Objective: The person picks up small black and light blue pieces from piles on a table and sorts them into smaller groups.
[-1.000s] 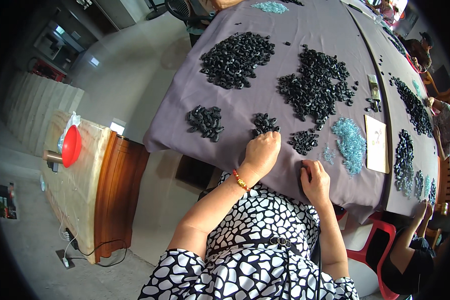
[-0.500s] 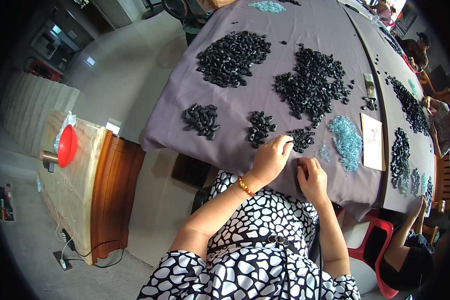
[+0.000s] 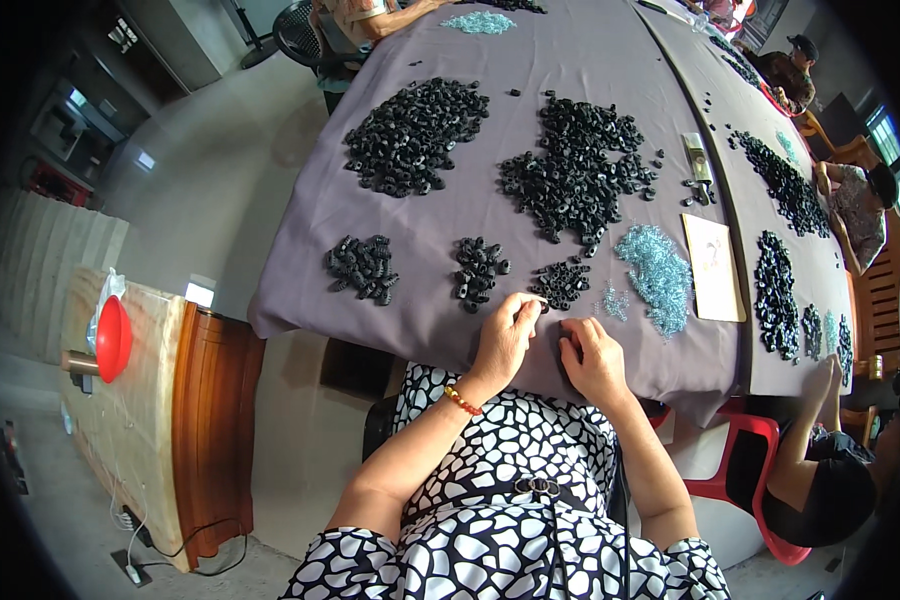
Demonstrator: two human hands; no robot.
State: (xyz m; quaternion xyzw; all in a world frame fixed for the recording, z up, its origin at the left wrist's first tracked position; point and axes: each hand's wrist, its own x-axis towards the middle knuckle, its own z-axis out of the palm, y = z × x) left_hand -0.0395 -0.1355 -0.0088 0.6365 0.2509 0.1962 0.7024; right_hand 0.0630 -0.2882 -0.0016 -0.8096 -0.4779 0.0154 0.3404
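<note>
My left hand [image 3: 508, 338], with a beaded bracelet at the wrist, pinches a small black ring-like piece [image 3: 543, 307] between thumb and fingertips. It is just in front of a small pile of black pieces [image 3: 562, 285]. Beside it, my right hand [image 3: 596, 362] is closed, with curled fingers over the table edge; anything inside it is hidden. Two more small piles of black parts, one in the middle [image 3: 480, 270] and one of ribbed pieces [image 3: 362, 267], lie to the left. To the right is a heap of clear bluish bits [image 3: 656, 280].
Two large heaps of black parts, left [image 3: 415, 135] and right [image 3: 575, 165], lie farther back on the grey tablecloth [image 3: 310, 220]. A pale card [image 3: 713, 268] and a tube [image 3: 697, 158] lie to the right. Other people sit around the table. A wooden cabinet [image 3: 215, 430] stands at left.
My left hand has drawn back slightly from the small black pile, and the black piece now shows in its fingertips. The whole view has shifted; my right hand keeps its curled pose.
</note>
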